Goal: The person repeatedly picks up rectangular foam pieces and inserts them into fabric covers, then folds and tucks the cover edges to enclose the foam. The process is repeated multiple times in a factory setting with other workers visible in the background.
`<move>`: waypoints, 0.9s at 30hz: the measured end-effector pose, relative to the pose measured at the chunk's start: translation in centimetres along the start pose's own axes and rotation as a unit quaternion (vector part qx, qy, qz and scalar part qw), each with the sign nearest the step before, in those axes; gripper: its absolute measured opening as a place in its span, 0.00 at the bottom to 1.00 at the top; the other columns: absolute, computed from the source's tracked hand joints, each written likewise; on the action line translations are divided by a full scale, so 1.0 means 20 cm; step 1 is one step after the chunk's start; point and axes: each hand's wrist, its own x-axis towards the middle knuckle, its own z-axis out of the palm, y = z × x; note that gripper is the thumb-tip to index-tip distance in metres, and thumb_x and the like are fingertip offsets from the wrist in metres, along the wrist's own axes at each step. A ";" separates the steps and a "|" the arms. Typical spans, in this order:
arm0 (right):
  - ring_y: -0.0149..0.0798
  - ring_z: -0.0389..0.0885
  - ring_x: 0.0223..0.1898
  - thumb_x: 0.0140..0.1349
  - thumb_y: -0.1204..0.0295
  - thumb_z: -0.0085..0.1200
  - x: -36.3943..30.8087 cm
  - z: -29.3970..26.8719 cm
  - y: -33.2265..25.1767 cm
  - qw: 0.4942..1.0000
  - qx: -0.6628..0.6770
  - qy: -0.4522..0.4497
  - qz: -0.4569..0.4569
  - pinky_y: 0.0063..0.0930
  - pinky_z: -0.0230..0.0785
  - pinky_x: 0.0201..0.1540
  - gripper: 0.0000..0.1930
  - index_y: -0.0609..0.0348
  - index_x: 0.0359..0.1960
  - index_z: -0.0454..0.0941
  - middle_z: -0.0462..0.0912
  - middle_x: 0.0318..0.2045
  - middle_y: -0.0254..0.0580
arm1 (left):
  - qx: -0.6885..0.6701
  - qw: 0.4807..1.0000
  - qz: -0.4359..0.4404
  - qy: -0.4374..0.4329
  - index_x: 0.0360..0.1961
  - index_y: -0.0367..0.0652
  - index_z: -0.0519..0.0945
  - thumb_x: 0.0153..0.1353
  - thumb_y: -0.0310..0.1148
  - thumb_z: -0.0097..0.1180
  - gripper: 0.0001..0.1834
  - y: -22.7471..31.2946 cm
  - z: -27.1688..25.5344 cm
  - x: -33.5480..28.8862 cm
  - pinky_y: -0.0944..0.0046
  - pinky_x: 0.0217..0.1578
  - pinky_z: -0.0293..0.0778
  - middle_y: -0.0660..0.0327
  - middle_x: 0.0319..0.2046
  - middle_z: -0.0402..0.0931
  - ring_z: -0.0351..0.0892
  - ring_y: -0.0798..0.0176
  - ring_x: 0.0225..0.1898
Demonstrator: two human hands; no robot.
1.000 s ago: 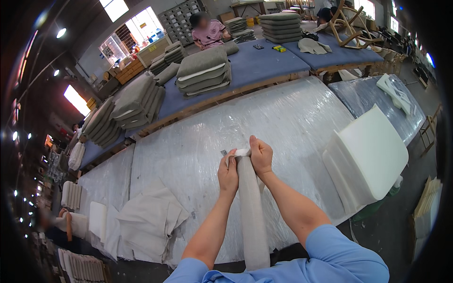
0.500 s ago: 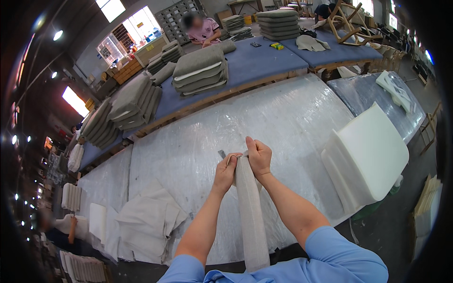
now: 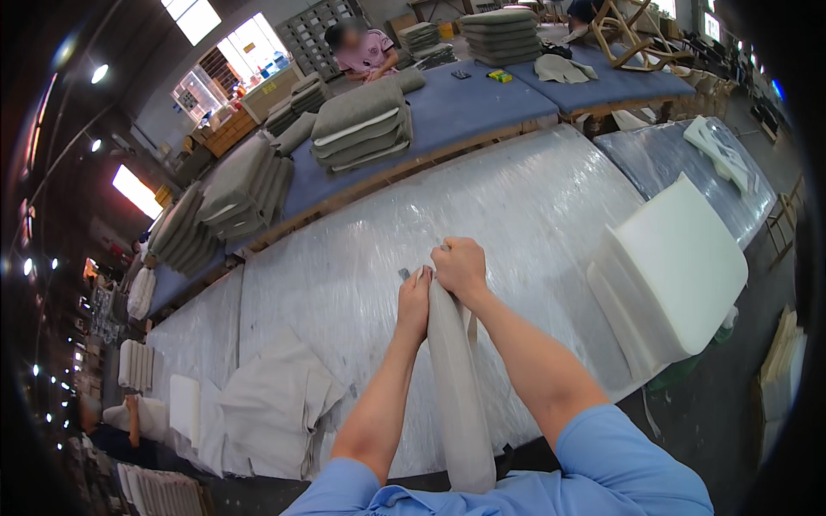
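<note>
A light grey fabric-covered cushion (image 3: 458, 396) stands on edge between my forearms, its near end against my body. At its far end my left hand (image 3: 415, 305) is closed on the fabric, thumb uppermost. My right hand (image 3: 462, 268) is closed in a fist just beside and beyond it, gripping the cover's edge at the same end. A small bit of grey material shows by its fingers. A loose flap of cloth hangs along the cushion's right side, partly behind my right forearm.
The table (image 3: 344, 258) is wrapped in clear plastic. Flat grey fabric pieces (image 3: 275, 400) lie at left, white foam pads (image 3: 680, 267) at right. Beyond, a blue-topped table (image 3: 469, 103) bears stacked grey cushions (image 3: 361, 125). One person (image 3: 366, 52) is behind it; another (image 3: 120, 430) is at far left.
My right hand has turned over from thumb-up to knuckles-up and moved slightly farther away. My left hand has shifted a little forward along with the cushion's far end.
</note>
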 end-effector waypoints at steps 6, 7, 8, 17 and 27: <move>0.64 0.81 0.31 0.53 0.70 0.53 0.04 0.05 0.02 0.999 -0.037 -0.006 0.004 0.55 0.74 0.39 0.10 0.64 0.22 0.80 0.83 0.27 0.61 | 0.018 0.999 -0.022 0.034 0.30 0.44 0.77 0.81 0.41 0.47 0.20 0.01 0.01 0.00 0.67 0.34 0.66 0.71 0.27 0.71 0.66 0.75 0.30; 0.64 0.82 0.31 0.52 0.70 0.53 0.05 0.06 0.03 0.999 -0.040 -0.011 0.008 0.55 0.74 0.39 0.10 0.64 0.23 0.81 0.83 0.27 0.61 | 0.015 0.999 -0.023 0.039 0.30 0.44 0.77 0.80 0.41 0.47 0.20 0.00 0.02 0.00 0.66 0.34 0.66 0.71 0.27 0.71 0.66 0.75 0.30; 0.64 0.82 0.32 0.52 0.70 0.53 0.07 0.06 0.03 0.999 -0.037 -0.020 0.019 0.54 0.74 0.39 0.09 0.63 0.23 0.82 0.83 0.28 0.61 | 0.018 0.999 -0.018 0.044 0.30 0.44 0.77 0.80 0.41 0.47 0.20 0.00 0.02 0.01 0.66 0.33 0.66 0.71 0.27 0.71 0.66 0.75 0.30; 0.65 0.83 0.33 0.52 0.65 0.52 0.16 0.00 0.18 0.993 -0.111 0.014 -0.037 0.54 0.76 0.41 0.13 0.60 0.24 0.85 0.84 0.29 0.61 | -0.065 0.996 -0.047 -0.043 0.42 0.43 0.83 0.77 0.50 0.54 0.20 -0.04 0.05 -0.01 0.69 0.38 0.70 0.71 0.33 0.77 0.72 0.73 0.34; 0.65 0.84 0.36 0.52 0.64 0.52 0.15 -0.05 0.11 0.992 -0.125 0.003 -0.030 0.53 0.76 0.42 0.14 0.61 0.27 0.86 0.85 0.32 0.60 | 0.006 0.999 -0.050 -0.019 0.52 0.36 0.81 0.77 0.52 0.51 0.26 -0.02 0.09 0.04 0.62 0.44 0.76 0.60 0.42 0.82 0.79 0.66 0.41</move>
